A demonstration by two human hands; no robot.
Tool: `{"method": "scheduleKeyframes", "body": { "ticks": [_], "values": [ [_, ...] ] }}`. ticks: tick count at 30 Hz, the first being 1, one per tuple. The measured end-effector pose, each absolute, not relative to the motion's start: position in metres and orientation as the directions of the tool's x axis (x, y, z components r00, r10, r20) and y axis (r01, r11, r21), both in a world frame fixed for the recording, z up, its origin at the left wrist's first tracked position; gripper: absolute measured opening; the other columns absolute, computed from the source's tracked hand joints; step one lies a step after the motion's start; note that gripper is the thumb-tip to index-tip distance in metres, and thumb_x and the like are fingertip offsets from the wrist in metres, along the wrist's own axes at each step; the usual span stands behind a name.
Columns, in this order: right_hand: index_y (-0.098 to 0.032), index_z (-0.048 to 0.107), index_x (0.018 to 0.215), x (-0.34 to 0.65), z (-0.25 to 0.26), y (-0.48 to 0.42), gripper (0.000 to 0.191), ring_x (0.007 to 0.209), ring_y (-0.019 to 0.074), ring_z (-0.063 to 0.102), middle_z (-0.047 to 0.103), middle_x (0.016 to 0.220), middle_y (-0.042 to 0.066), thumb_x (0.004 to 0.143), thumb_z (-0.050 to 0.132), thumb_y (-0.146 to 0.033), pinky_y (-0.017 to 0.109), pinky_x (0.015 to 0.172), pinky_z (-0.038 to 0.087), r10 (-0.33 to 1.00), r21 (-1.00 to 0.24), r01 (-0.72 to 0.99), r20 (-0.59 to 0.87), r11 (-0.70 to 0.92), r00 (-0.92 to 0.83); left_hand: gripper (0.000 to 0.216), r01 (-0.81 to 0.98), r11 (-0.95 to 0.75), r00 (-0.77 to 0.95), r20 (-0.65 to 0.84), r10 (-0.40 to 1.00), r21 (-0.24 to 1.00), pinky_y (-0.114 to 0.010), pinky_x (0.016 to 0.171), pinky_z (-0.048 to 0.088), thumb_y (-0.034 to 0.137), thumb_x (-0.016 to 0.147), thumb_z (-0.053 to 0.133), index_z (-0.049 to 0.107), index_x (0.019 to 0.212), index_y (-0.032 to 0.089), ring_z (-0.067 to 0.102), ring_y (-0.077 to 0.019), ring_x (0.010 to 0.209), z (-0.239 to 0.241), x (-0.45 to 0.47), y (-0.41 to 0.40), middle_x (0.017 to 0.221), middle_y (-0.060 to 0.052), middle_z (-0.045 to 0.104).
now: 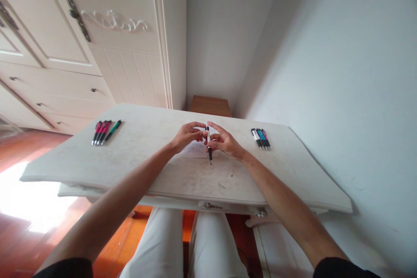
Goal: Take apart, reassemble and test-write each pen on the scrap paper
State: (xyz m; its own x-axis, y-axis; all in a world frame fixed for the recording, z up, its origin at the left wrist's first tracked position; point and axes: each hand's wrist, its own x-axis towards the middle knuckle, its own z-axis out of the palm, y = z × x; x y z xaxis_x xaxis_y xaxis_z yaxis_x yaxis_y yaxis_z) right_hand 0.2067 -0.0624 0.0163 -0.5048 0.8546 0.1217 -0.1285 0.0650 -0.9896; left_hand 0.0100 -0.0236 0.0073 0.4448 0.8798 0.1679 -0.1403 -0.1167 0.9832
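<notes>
A white and black pen [209,143] points its tip down toward me above the middle of the table. My right hand [224,141] is closed on its barrel, thumb and fingers pinching it, with the index finger stretched toward the top end. From the other side, the fingertips of my left hand [190,136] pinch the pen near its upper part. Beneath both hands lies a sheet of paper [194,150] with faint markings, partly hidden by them.
On the white table [153,139], several red pens [103,132] and a green pen [112,131] lie at the left. Several white, blue and purple pens [261,139] lie at the right. Behind stand a cream cabinet [130,65] and a brown wooden box-like piece [210,105]; a wall rises at right.
</notes>
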Motion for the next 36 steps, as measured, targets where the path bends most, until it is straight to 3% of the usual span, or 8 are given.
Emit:
{"method": "scheduleKeyframes", "body": {
  "ticks": [5,10,16,28,36],
  "values": [
    [-0.028,0.04,0.141,0.21,0.014,-0.06,0.08,0.075,0.0191,0.072,0.067,0.081,-0.003,0.071,0.08,-0.03,0.032,0.069,0.06,0.888,-0.984,-0.17,0.118,0.046,-0.444,0.054,-0.14,-0.111,0.423,0.161,0.892,0.984,-0.026,0.059,0.044,0.053,0.072,0.075,0.063,0.104,0.012,0.058,-0.0113,0.059,0.006,0.011,-0.023,0.072,-0.005,0.069],
    [-0.033,0.032,0.142,0.214,0.013,-0.055,0.088,0.077,0.0191,0.072,0.07,0.087,-0.002,0.069,0.082,-0.029,0.037,0.074,0.06,0.92,-0.96,-0.263,0.19,0.101,-0.343,0.053,-0.09,-0.109,0.404,0.136,0.905,0.99,-0.024,0.059,0.043,0.057,0.073,0.072,0.064,0.101,0.012,0.057,-0.0103,0.059,0.005,0.01,-0.021,0.074,-0.005,0.069],
    [-0.029,0.04,0.13,0.216,0.015,-0.052,0.079,0.074,0.0188,0.071,0.07,0.083,-0.003,0.065,0.085,-0.032,0.035,0.07,0.06,0.957,-0.949,-0.287,0.197,0.132,-0.212,0.053,-0.038,-0.11,0.41,0.116,0.905,0.993,-0.025,0.059,0.043,0.058,0.071,0.073,0.065,0.099,0.012,0.057,-0.0113,0.06,0.002,0.009,-0.019,0.076,-0.006,0.069],
    [-0.029,0.041,0.13,0.219,0.015,-0.051,0.079,0.075,0.0186,0.072,0.071,0.086,-0.002,0.064,0.085,-0.034,0.037,0.074,0.06,0.952,-0.955,-0.261,0.204,0.143,-0.227,0.052,0.017,-0.104,0.455,0.085,0.886,0.994,-0.024,0.059,0.043,0.055,0.071,0.073,0.065,0.1,0.013,0.058,-0.0116,0.063,-0.003,0.008,-0.015,0.08,-0.007,0.07],
    [-0.026,0.047,0.124,0.219,0.013,-0.052,0.073,0.067,0.0192,0.071,0.073,0.082,-0.001,0.062,0.086,-0.03,0.037,0.064,0.061,0.951,-0.966,-0.217,0.193,0.141,-0.24,0.051,0.039,-0.096,0.455,0.068,0.888,0.995,-0.024,0.059,0.043,0.054,0.069,0.075,0.066,0.098,0.013,0.058,-0.0117,0.062,0.002,0.008,-0.017,0.076,-0.006,0.07]
  ]
}}
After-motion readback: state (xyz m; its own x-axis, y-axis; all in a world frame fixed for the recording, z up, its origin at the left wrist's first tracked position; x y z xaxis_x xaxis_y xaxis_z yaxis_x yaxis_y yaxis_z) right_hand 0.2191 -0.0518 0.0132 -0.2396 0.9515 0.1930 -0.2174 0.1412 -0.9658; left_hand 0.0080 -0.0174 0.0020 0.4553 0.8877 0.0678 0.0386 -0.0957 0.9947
